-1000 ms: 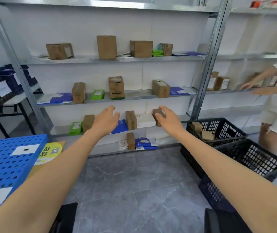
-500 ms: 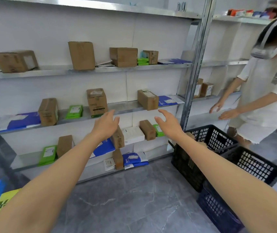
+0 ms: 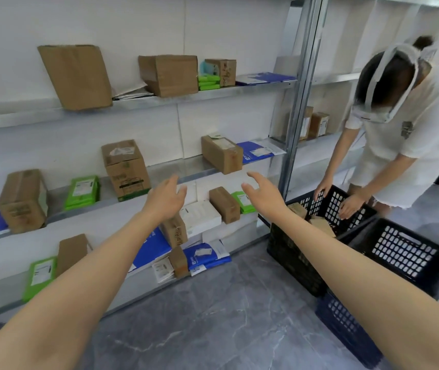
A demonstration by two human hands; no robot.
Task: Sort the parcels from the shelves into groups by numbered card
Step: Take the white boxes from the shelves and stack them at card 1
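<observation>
Left hand [image 3: 166,199]: fingers spread, relaxed, empty. Right hand [image 3: 262,194]: likewise, fingers apart, nothing held. Both reach toward shelving, level with middle shelf [image 3: 186,166], touching nothing.
Parcels mostly on shelves: large cardboard box [image 3: 75,76], small cardboard box [image 3: 223,205], white box [image 3: 202,216], green mailers [image 3: 82,192], blue mailer [image 3: 255,152].
Few cardboard parcels in black crate [image 3: 290,252]; second person [image 3: 405,124] bends over it.
Numbered cards not in view.
Judgement: sorting far from finished, bulk left.

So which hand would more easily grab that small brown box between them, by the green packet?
Probably the right. The right hand is open and nearest the small brown box, with nothing in between; the left hand, also open, sits further off, beyond the white parcel.
</observation>
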